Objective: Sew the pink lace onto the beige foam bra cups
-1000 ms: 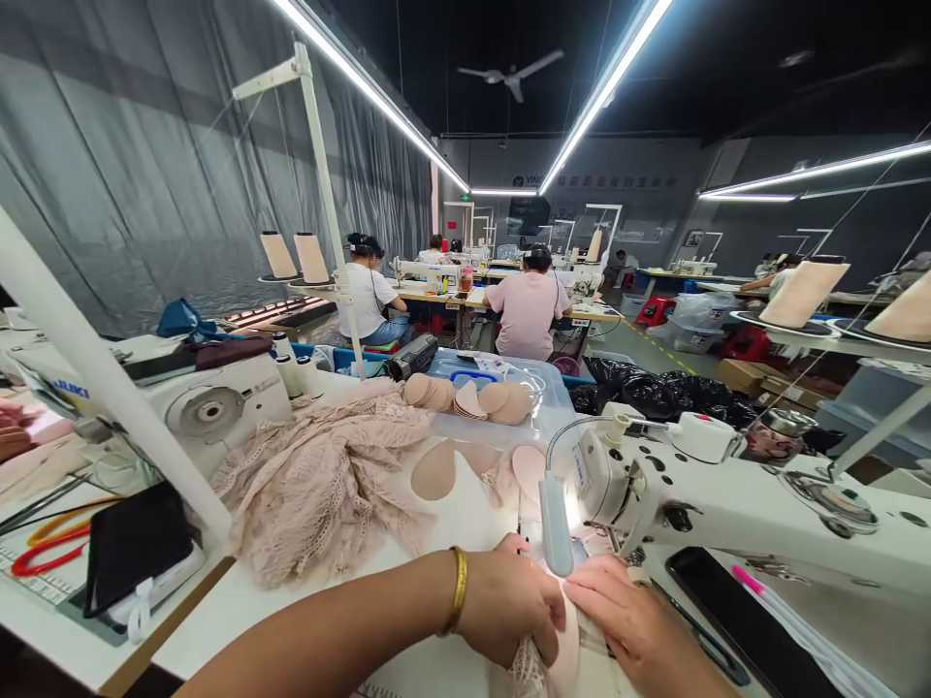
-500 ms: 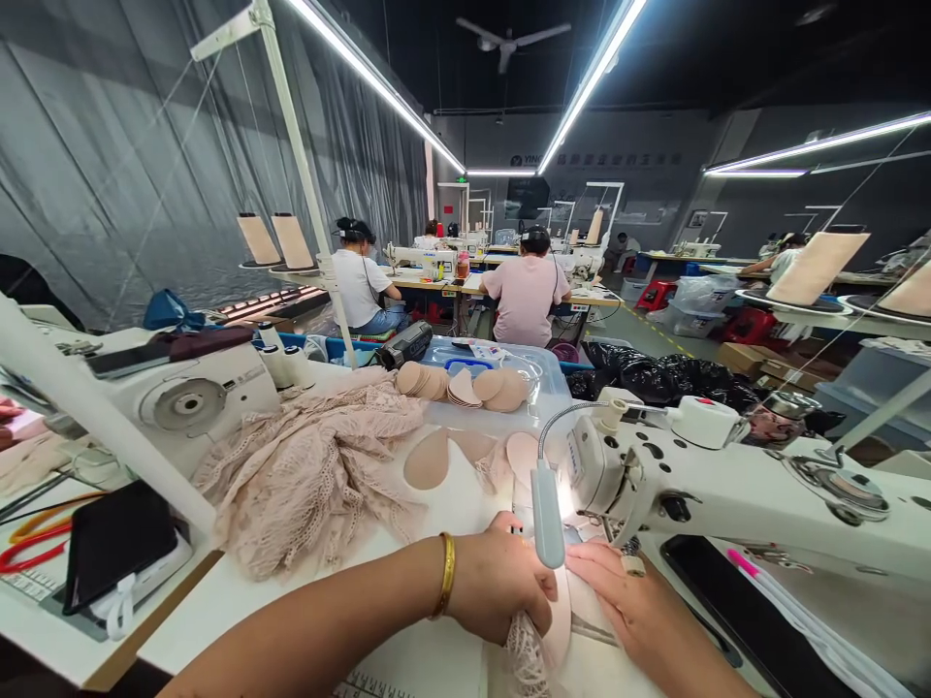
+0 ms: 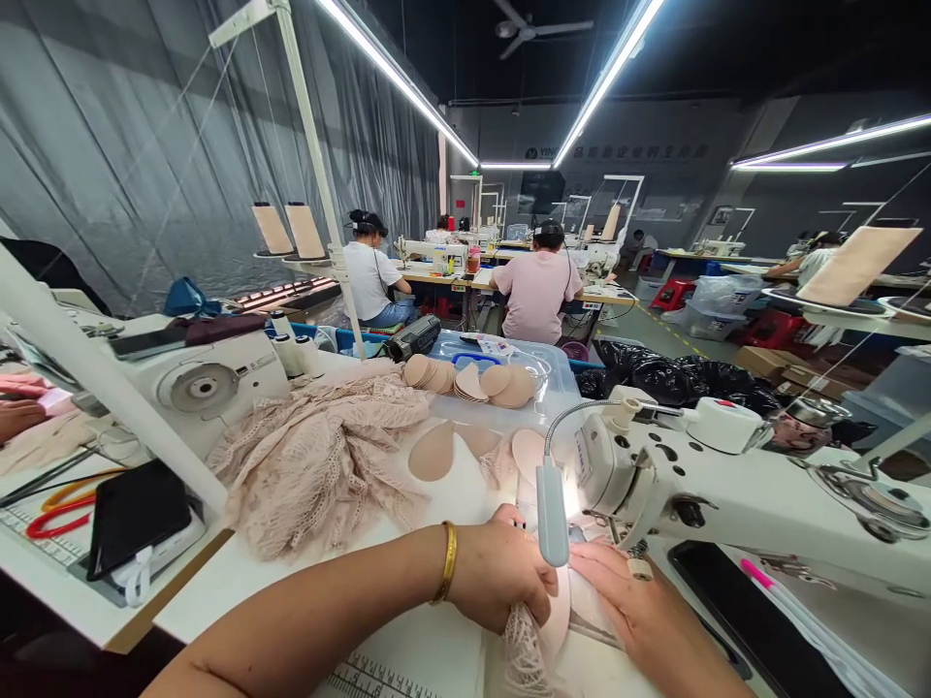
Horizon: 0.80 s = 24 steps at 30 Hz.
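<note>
L hand (image 3: 501, 572) curled tight on lace fabric (image 3: 524, 650); R hand (image 3: 618, 591) flat, fingers tog., pink pc (image 3: 560, 620) btwn. Lace pile (image 3: 312, 475) sits nr surface's (image 3: 218, 582) L edge.

The left forearm (image 3: 312, 606) slants in from the near left of the lamp (image 3: 552, 519), its wrist almost straight. The left hand (image 3: 498, 577) sits just left of the lamp, back upward, fingers curled inward. The right hand (image 3: 615, 593) lies flatter, just right of the lamp, its fingers extended close together toward it; the lamp seems to hide some left fingertips.
</note>
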{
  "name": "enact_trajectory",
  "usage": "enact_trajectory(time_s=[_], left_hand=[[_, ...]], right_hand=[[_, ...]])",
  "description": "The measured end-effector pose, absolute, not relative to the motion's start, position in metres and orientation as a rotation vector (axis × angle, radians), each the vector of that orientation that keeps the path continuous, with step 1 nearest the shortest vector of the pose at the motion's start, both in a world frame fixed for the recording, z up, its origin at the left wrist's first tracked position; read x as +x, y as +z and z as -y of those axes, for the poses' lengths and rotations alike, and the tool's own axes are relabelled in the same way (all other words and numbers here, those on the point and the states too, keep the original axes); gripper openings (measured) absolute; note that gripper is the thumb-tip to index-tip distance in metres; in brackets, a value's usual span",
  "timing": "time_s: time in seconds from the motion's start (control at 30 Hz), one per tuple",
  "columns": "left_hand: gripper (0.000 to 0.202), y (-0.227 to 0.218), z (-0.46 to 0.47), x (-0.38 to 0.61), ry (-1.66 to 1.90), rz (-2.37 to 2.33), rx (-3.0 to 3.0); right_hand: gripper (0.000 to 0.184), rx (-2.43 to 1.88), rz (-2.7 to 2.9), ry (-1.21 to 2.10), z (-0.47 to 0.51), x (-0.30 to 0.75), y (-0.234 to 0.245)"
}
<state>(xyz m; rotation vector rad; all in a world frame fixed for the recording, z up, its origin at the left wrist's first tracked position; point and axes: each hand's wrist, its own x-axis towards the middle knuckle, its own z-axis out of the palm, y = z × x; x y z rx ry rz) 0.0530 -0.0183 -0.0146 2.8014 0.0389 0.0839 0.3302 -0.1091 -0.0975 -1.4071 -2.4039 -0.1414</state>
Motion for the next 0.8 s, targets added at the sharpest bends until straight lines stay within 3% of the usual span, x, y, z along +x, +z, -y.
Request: enact_trajectory(time_s=[0.47, 0.8], left_hand=[[0.009, -0.020, 0.002, 0.053, 0.102, -0.088, 2.904], [0.011, -0.031, 0.001, 0.053, 0.187, -0.039, 2.889]], right_hand=[[0.045, -1.324, 2.432, -0.232, 0.113, 0.327, -0.088], [0.028, -0.950, 2.390, 0.045, 0.123, 0.302, -0.045]])
